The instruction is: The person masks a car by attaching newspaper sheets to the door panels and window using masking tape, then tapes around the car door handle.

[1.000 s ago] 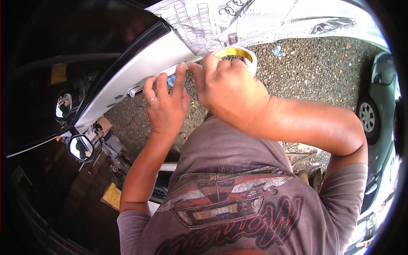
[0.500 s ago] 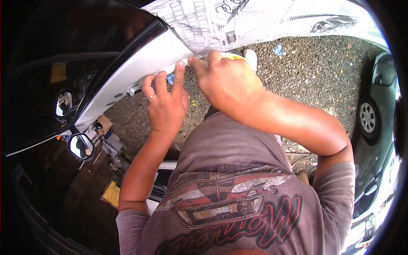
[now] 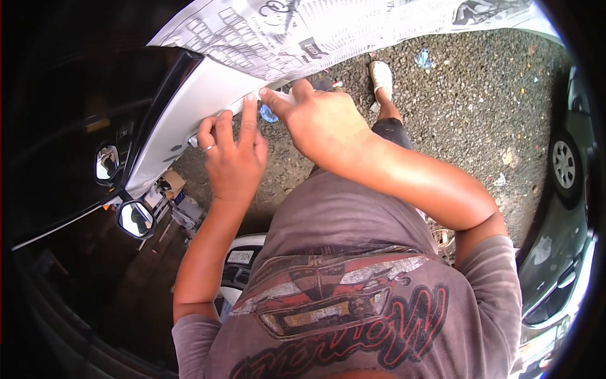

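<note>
My left hand (image 3: 235, 155), a ring on one finger, rests its spread fingertips on the edge of the white car panel (image 3: 199, 104). Close beside it, my right hand (image 3: 325, 120) is closed on the tape roll, of which only a small pale part (image 3: 286, 96) shows between the fingers. The index fingertip of my right hand is at the panel edge, near the left fingertips. Printed newspaper (image 3: 341, 38) covers the area beyond the panel.
A side mirror (image 3: 136, 219) juts out at the left. One foot in a pale shoe (image 3: 381, 76) stands on the gravel ground (image 3: 467, 120). A dark green car (image 3: 555, 234) is at the right, and a plate-bearing vehicle (image 3: 242, 256) shows below my left arm.
The view has shifted, and the foot has come into fuller view. My right hand has turned over the tape roll, whose yellow inner ring no longer shows. The left fingers stay on the panel edge.
</note>
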Tool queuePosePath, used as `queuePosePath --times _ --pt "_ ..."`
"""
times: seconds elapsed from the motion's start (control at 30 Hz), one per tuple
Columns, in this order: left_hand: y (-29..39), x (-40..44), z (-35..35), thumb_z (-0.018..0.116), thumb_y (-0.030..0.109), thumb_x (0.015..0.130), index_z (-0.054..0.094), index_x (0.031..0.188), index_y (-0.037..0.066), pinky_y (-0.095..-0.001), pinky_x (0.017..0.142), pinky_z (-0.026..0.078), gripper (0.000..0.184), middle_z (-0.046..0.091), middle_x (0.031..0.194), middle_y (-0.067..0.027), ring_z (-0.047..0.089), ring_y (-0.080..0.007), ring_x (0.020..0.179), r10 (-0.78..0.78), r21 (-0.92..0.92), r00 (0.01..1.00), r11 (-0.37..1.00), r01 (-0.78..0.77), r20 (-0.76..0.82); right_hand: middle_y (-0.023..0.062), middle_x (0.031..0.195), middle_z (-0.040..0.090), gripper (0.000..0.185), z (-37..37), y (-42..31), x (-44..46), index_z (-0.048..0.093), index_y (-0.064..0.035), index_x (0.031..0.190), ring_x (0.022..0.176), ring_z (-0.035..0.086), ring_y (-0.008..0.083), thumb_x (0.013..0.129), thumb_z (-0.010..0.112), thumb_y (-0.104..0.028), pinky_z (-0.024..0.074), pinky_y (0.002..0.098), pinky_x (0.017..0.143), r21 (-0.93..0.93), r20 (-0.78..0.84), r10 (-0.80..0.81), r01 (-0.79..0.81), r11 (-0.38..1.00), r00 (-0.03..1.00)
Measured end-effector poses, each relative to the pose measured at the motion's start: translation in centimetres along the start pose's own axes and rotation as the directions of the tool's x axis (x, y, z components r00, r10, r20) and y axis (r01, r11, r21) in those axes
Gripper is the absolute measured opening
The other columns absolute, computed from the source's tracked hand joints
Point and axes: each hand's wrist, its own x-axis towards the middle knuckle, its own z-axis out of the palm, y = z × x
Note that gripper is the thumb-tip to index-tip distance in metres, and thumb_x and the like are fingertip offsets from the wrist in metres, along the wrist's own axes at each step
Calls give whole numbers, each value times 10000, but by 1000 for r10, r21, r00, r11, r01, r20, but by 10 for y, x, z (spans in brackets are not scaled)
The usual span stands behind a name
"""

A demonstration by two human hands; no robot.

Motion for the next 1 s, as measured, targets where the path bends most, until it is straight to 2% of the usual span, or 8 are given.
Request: queuePosePath --times 0.07,0.17,0.23,0.33,0.53,0.63,0.73,1.0 --pt "-2 3 -2 812 162 865 637 1545 173 -513 1061 508 703 592 1308 -164 499 -424 1234 17 11 1000 1000 -17 12 185 999 680 595 1 3 1 643 -158 1524 805 782 354 931 680 -120 647 465 695 50 -6 7 -6 999 1000" --pt "-2 5 -7 806 138 828 677 1502 198 -491 1017 533 689 604 1285 -140 511 -406 1197 26 11 1000 1000 -26 6 243 1108 693 580 6 10 0 638 -120 1525 870 800 377 946 672 -143 650 442 730 144 97 31 -45 989 995" --pt "-3 7 -12 811 168 880 587 1582 151 -530 1053 504 737 597 1303 -172 526 -426 1234 32 -5 996 999 -32 82 223 1165 709 586 10 15 -1 656 -156 1515 895 799 365 930 692 -139 651 452 762 233 99 48 -70 970 994" --pt "-3 11 -20 806 167 885 573 1591 138 -527 1036 516 743 615 1278 -166 552 -418 1218 55 -1 992 998 -55 115 203 1192 730 550 29 24 -4 698 -171 1471 924 791 362 923 695 -128 646 466 800 370 -64 26 0 929 998" --pt "-11 17 -26 791 162 896 575 1592 161 -492 974 551 729 664 1196 -134 618 -380 1121 136 32 981 989 -141 142 180 1133 753 478 48 35 -2 756 -222 1401 981 771 382 946 653 -116 636 486 838 489 -139 50 25 872 989" --pt "-10 22 -31 786 159 897 577 1593 190 -469 937 569 728 673 1170 -109 633 -360 1098 128 70 975 987 -143 181 170 1122 756 484 48 33 -3 754 -244 1403 1007 765 376 949 647 -114 635 497 842 476 -106 67 -9 879 992" --pt "-10 25 -36 780 158 899 575 1592 208 -455 887 588 724 677 1145 -90 647 -351 1067 132 103 967 982 -157 216 175 1111 754 484 55 30 -6 758 -259 1397 1011 760 378 952 644 -109 633 506 835 488 -171 84 10 873 982" --pt "-15 27 -36 768 160 920 582 1574 204 -471 816 592 682 670 1079 -95 668 -345 981 189 113 961 970 -215 203 192 1049 756 471 74 26 -6 768 -224 1383 1047 737 405 960 619 -80 600 508 935 618 -237 124 51 785 963"
